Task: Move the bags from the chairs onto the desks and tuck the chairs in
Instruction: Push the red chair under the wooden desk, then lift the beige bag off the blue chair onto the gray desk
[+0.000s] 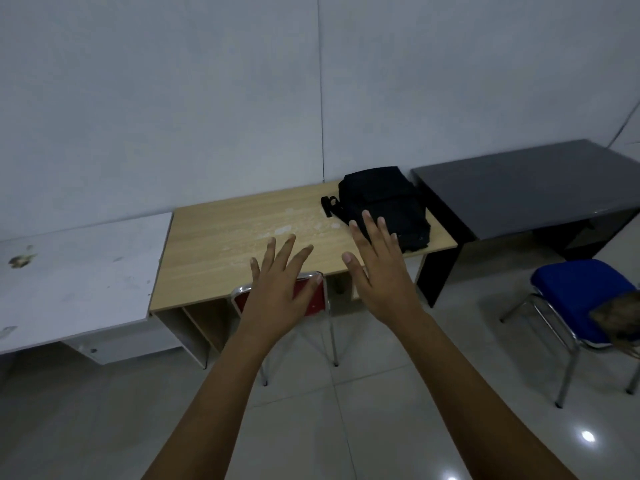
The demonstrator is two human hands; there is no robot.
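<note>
At the far left a white desk (79,271) stands against the wall (173,98), its top marked with dark smudges. Beside it, touching edge to edge, is the wood desk (242,230). My left hand (280,289) floats in front of it, fingers spread wide, palm down, gripping nothing. Behind that hand the red chair (311,296) sits with its seat pushed partly under the wood desk, chrome legs standing on the tiled floor (381,410).

My right hand (377,271) is raised next to the left one, also open with fingers splayed, holding nothing; the two hands are near each other but apart. Past its fingertips the black bag (384,202) lies on the right end of the wood desk, a strap trailing off its left side.

Further right comes the grey desk (526,185), its top bare. In front of it, well clear of the desk, stands the blue chair (581,289), with a brownish bag (620,313) on its seat at the picture's right edge, only partly visible.
</note>
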